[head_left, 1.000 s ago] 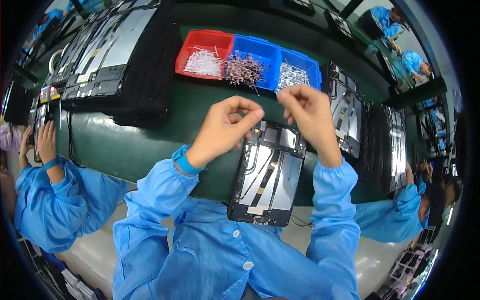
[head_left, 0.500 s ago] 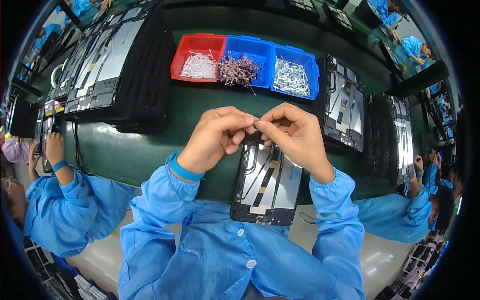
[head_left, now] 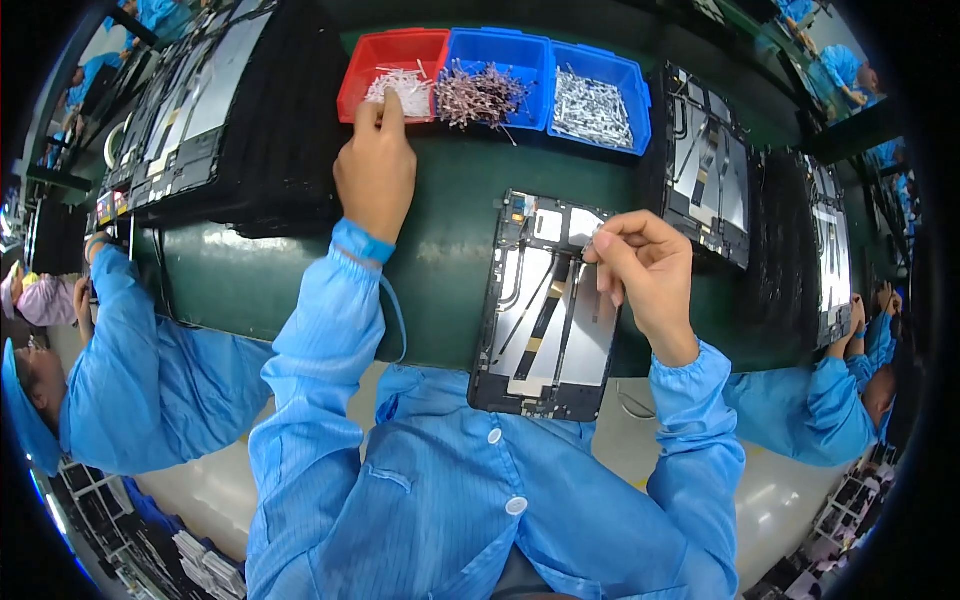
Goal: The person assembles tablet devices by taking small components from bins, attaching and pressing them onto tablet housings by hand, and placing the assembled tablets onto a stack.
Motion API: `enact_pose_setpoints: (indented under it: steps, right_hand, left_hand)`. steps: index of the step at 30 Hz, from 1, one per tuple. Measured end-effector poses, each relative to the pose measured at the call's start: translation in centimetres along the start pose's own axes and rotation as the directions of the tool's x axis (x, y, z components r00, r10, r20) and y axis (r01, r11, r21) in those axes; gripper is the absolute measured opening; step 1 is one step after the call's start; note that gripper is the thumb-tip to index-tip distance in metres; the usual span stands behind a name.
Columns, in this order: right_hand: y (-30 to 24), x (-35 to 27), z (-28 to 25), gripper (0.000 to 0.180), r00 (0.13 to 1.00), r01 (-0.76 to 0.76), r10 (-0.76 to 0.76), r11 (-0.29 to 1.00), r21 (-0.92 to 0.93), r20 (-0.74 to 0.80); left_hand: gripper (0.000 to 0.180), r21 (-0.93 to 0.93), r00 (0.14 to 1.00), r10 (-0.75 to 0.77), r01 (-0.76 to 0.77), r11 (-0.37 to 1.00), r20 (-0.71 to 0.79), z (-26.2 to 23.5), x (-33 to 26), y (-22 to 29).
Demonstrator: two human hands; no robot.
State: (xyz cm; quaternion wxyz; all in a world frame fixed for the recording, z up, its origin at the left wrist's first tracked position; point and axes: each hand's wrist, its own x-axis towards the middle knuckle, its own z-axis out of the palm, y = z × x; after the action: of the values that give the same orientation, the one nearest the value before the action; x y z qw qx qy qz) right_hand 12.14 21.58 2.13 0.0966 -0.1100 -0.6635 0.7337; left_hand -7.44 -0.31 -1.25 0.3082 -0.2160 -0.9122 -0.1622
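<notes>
My left hand [head_left: 377,165] reaches into the red bin [head_left: 352,80], fingertips drawn together among short white sticks [head_left: 402,85]; whether one is between them is hidden. My right hand [head_left: 648,275] is closed in a pinch above the upper right of an opened tablet [head_left: 540,330]. A tiny pale piece seems to show at its fingertips, too small to name. The tablet lies face down at the table's near edge, its silvery inside, black strips and flat ribbon cable exposed.
Beside the red bin, one blue bin [head_left: 515,62] holds thin purplish-brown parts and another blue bin [head_left: 640,95] holds silvery-white pieces. Tall stacks of tablet bodies stand at left [head_left: 285,130] and right [head_left: 705,175]. Co-workers in blue smocks sit on both sides.
My hands, together above the tablet before, have parted. The left has gone forward and left into the red bin; the right has shifted right, still pinching. The tablet's upper end is now uncovered.
</notes>
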Motion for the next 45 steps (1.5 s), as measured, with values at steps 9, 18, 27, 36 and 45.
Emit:
enact_pose_setpoints:
  steps: [9, 18, 27, 36, 45]
  right_hand:
    - [4.9, -2.9, -0.8, 0.008, 0.977, 0.152, -0.157, 0.987, -0.043, -0.146]
    - [2.0, -2.9, -0.1, 0.007, 0.977, 0.175, -0.167, 0.983, 0.052, -0.133]
    - [-9.1, -0.8, 2.7, 0.004, 0.893, 0.224, -0.338, 0.907, 0.358, 0.297]
    - [-8.1, -0.7, 5.1, 0.005, 0.889, 0.183, -0.298, 0.927, 0.327, 0.348]
    - [-7.8, -0.3, 5.1, 0.005, 0.873, 0.188, -0.316, 0.921, 0.340, 0.372]
  left_hand:
    - [0.051, -0.513, 0.601, 0.089, 0.583, 0.630, 0.794, -9.1, -9.7, 5.9]
    - [0.026, -0.361, 0.381, 0.195, 0.923, -0.132, 0.904, -9.5, -9.1, 9.1]
    - [0.039, -0.741, 0.988, 0.140, -0.145, 0.656, -0.070, -10.2, -7.7, 7.9]
    - [0.056, -0.537, 0.958, 0.215, -0.284, 0.794, -0.189, -9.0, -7.1, 8.1]
    - [0.058, -0.503, 0.957, 0.185, -0.276, 0.819, -0.223, -8.9, -7.2, 8.5]
